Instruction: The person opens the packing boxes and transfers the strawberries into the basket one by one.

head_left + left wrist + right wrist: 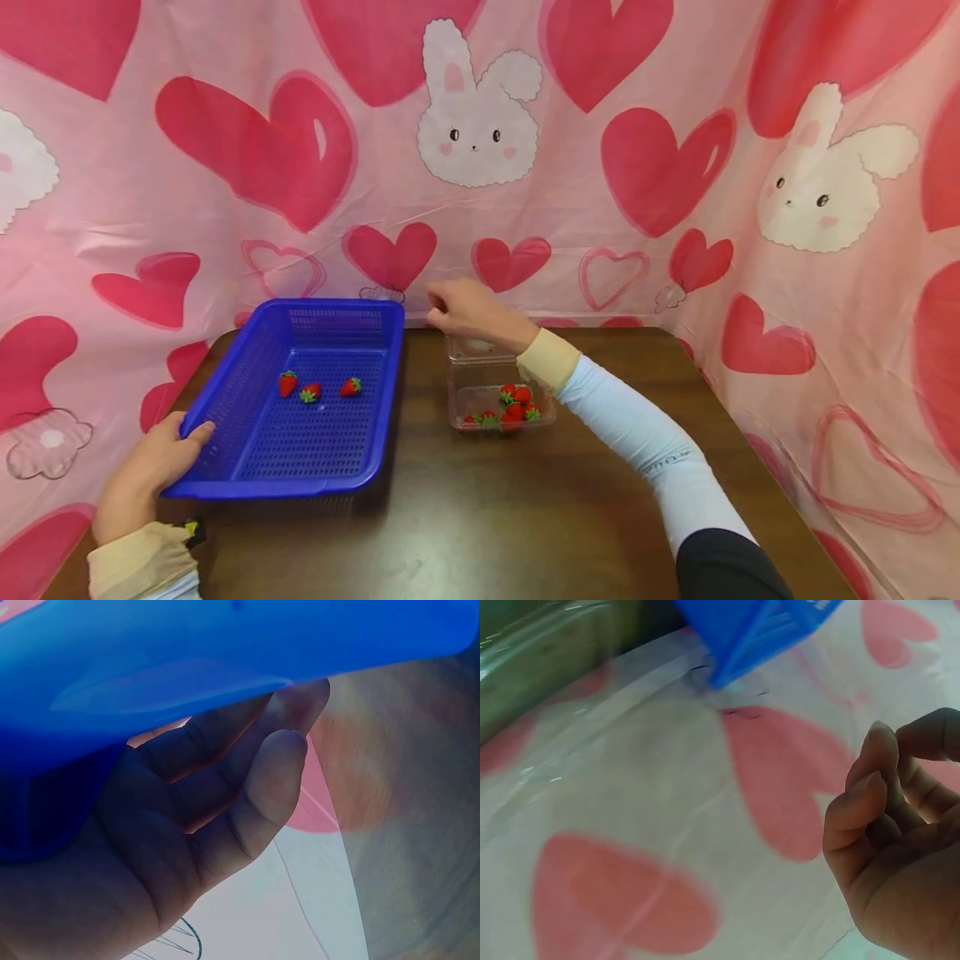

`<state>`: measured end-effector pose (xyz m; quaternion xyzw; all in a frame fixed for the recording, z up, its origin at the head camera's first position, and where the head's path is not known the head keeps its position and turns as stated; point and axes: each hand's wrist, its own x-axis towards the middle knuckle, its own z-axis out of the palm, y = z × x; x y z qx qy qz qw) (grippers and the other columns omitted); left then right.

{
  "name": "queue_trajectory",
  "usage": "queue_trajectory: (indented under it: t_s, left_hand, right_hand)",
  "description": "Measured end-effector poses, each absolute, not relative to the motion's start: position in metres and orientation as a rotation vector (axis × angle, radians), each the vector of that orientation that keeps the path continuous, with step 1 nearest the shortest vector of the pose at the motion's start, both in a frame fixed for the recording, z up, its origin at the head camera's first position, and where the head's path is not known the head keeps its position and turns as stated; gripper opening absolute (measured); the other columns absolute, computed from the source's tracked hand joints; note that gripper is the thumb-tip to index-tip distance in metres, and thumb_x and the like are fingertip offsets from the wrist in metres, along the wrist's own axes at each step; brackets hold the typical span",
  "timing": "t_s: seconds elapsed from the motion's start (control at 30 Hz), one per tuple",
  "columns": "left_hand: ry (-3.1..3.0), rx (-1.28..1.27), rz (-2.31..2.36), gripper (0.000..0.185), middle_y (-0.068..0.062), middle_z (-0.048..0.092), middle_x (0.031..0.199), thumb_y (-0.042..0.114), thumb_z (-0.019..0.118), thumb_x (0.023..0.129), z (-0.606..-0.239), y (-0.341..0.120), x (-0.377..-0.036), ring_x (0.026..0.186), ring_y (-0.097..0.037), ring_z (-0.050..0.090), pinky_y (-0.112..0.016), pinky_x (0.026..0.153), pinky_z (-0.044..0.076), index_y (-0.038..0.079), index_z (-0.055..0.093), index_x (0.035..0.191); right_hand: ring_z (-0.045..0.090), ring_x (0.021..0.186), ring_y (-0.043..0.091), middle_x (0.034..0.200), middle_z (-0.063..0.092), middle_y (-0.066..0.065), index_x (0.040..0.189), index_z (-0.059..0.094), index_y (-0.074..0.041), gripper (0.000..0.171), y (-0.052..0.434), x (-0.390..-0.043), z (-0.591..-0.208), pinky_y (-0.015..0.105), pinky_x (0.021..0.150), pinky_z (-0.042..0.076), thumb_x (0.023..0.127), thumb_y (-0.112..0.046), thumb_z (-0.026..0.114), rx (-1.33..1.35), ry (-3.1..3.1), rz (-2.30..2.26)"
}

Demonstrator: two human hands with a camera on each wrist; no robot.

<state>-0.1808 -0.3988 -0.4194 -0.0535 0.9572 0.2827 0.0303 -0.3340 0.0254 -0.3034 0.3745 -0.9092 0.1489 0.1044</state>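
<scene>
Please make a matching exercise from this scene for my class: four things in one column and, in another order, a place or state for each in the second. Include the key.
Column 1
1. Left hand
2. Right hand
3. Blue basket
4. Clear plastic box

Column 2
A. On the table, with a cluster of strawberries inside
B. Gripping a container by its edge
C. Raised in the air, fingers curled, no fruit visible in it
D. Has three strawberries lying apart on its perforated floor

Right pairs: 1-B, 2-C, 3-D, 4-A
</scene>
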Motion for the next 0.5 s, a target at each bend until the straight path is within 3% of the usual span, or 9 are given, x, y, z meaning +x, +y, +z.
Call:
queue_trajectory:
  t_s: [0.5]
  left_hand:
    - [2.892, -0.172, 0.856, 0.052, -0.028, 0.059, 0.088, 0.029, 0.039, 0.104, -0.416, -0.399, -0.18, 0.078, -0.034, 0.06, -0.034, 0.065, 0.044, -0.02, 0.038, 0.119]
  right_hand:
    - [0.047, 0.06, 0.013, 0.065, 0.053, -0.003, 0.08, 0.061, -0.013, 0.01, 0.1, -0.333, -0.347, 0.027, 0.057, 0.041, 0.086, -0.017, 0.067, 1.147, -2.887, 0.247]
